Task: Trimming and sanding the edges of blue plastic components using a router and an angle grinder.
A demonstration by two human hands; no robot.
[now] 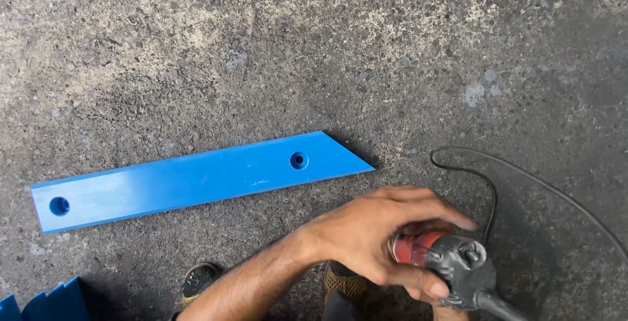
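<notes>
While the left hand (376, 236) curls over the near right of the scene, its fingers are wrapped around the red body of a power tool (445, 262), thumb underneath and fingertips reaching over the top toward the dark grey head. That forearm comes in from the near edge, slanting up to the right. Just below the tool a sliver of skin shows at the bottom border; it may be the right hand, but too little of it is visible to tell whether it is spread or gripping. A black cable (523, 177) leaves the tool's grey end at the near right corner, and another stretch of it loops out across the floor to the right, curving back toward the hand.

Under the forearm, close to the near edge, two shoes (199, 280) peek out, one left of the arm and one partly hidden beneath the wrist. At the near left corner lie the tips of some blue pieces (52, 303), cut off by the border.

Farther out, left of centre, a long flat blue strip (190, 180) lies on the rough grey concrete floor (327, 46), well apart from the hand. Its right end is cut to a slanted point, its left end square, and a round hole sits near each end. Beyond it the floor is mottled with paler patches.
</notes>
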